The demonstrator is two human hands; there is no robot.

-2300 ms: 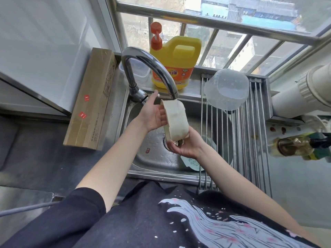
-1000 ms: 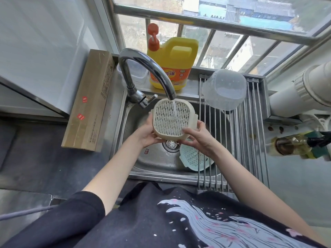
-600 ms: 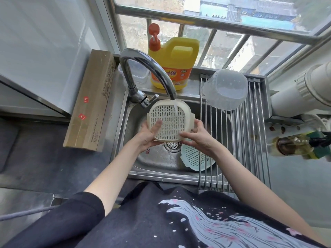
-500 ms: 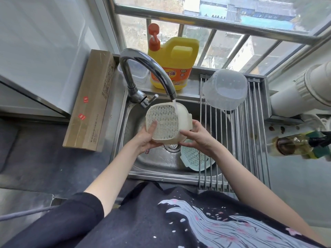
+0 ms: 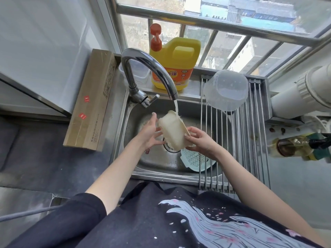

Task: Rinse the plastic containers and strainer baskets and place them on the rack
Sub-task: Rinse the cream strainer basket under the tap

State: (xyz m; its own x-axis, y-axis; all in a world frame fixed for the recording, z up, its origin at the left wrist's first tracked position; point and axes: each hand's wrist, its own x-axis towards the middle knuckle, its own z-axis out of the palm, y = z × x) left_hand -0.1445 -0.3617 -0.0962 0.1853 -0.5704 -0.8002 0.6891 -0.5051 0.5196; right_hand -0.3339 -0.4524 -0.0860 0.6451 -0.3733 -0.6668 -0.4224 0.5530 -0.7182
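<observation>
Steel sink (image 5: 136,158) below a barred window, faucet (image 5: 148,68) running: the cream perforated strainer basket (image 5: 172,133) sits edge-on in the stream at the basin's centre, right hand (image 5: 200,142) pinching its rim, left hand (image 5: 149,135) flat against it, fingers straight. Wet, slick plastic could slip onto the pale green strainer (image 5: 195,161) at 5 o'clock; the frosted container (image 5: 226,90) already rests inverted on the rod rack (image 5: 250,140) at 2 o'clock.

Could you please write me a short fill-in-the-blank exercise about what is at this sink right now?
1. Water from the faucet falls on the ____ strainer basket.
2. The clear container sits upside down on the ____.
3. The pale green strainer basket lies in the ____.
4. The detergent jug is ____.

Missing words: cream; rack; sink; yellow
</observation>
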